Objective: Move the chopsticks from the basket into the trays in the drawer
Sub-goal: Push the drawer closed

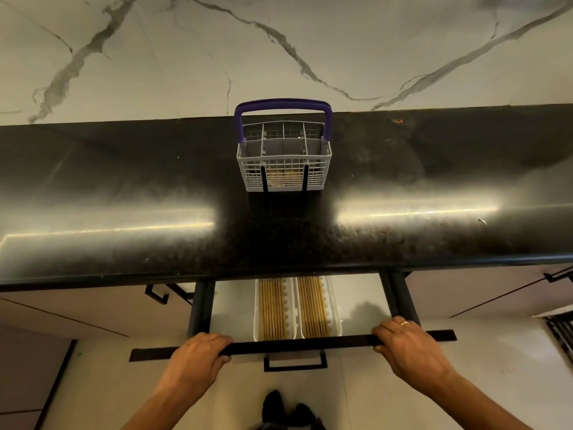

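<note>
A grey cutlery basket (283,164) with a purple handle stands at the back of the black countertop, with something tan showing through its front mesh. Below the counter edge the drawer (235,308) stands partly open. Two white trays (256,308) lie side by side in it, each filled with several wooden chopsticks (272,310). My left hand (201,352) grips the drawer's black front edge on the left, fingers curled over the top. My right hand (403,339), with a ring on one finger, grips the same edge on the right.
The black countertop (155,197) is glossy with light reflections, backed by a white marble wall. A black pull handle (295,363) sits on the drawer front between my hands. Other cabinet fronts with black handles flank the drawer. My feet show on the floor below.
</note>
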